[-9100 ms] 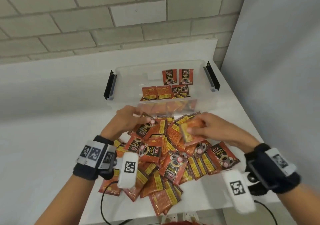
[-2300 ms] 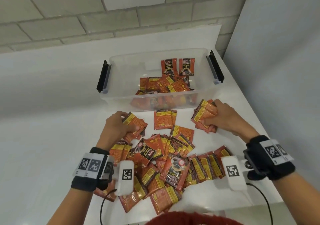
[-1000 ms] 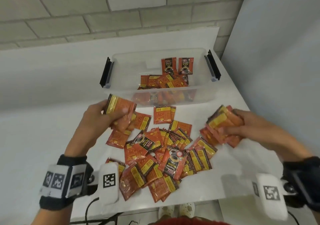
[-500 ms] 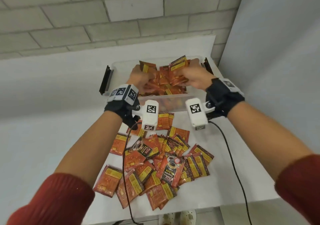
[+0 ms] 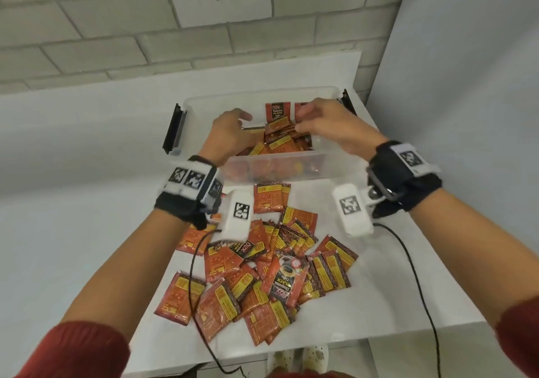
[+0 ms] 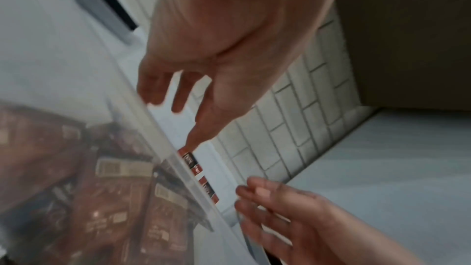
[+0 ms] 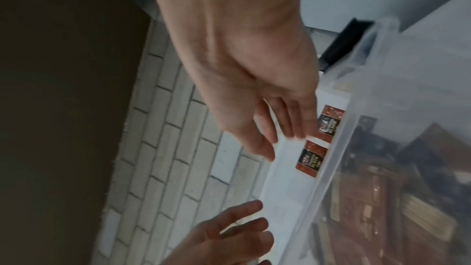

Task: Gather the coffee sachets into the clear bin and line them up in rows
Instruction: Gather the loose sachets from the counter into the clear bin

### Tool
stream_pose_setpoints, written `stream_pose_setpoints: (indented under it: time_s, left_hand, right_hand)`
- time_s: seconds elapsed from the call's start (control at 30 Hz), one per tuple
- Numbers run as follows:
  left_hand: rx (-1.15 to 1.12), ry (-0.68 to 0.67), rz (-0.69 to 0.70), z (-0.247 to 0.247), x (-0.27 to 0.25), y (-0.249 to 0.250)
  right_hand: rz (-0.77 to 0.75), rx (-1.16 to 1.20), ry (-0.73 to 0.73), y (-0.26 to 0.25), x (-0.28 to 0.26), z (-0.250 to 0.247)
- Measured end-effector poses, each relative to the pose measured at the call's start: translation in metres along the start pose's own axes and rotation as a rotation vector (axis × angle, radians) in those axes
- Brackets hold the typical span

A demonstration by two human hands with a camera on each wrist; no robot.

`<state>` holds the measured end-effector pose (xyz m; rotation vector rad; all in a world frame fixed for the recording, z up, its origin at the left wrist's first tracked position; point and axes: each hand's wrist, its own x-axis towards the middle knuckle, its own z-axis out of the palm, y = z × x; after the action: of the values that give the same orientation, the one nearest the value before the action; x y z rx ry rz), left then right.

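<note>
Both hands are hanging over the bin [image 5: 204,102] with nothing in them. The left hand [image 5: 230,132] is showing loose, spread fingers [image 6: 178,96] just above the near wall, and the wrist view is showing a bare palm. The right hand [image 5: 326,127] is also relaxed, its fingers [image 7: 288,120] nearly straight and pointing down toward the bin's inside, holding nothing.

Between and below the hands, a loose heap of sachets [image 5: 284,141] is lying in the middle and right part of the bin, overlapping at odd angles. Behind the heap, two sachets [image 7: 318,138] are standing upright side by side against the far wall, black labels facing forward. The bin is sitting on the white table [image 5: 393,290] near the brick wall [image 5: 175,27], its black latches [image 5: 172,129] hanging at both ends.

On the table in front of the bin, a spread pile [image 5: 262,269] of sachets is lying scattered, most with the back side up, a few showing the coffee-cup front.
</note>
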<state>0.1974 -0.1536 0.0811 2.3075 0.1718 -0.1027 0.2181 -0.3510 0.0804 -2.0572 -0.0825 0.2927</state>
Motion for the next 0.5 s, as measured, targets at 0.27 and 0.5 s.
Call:
stream_pose_setpoints:
  time_s: [0.27, 0.5]
  left_hand:
    - [0.157, -0.082, 0.006, -0.016, -0.095, -0.057]
    - [0.484, -0.129, -0.336, 0.008, -0.115, -0.122]
  right_hand:
    - [0.157, -0.299, -0.368, 0.043, -0.119, 0.001]
    - [0.215, -0.66, -0.368, 0.096, -0.156, 0.041]
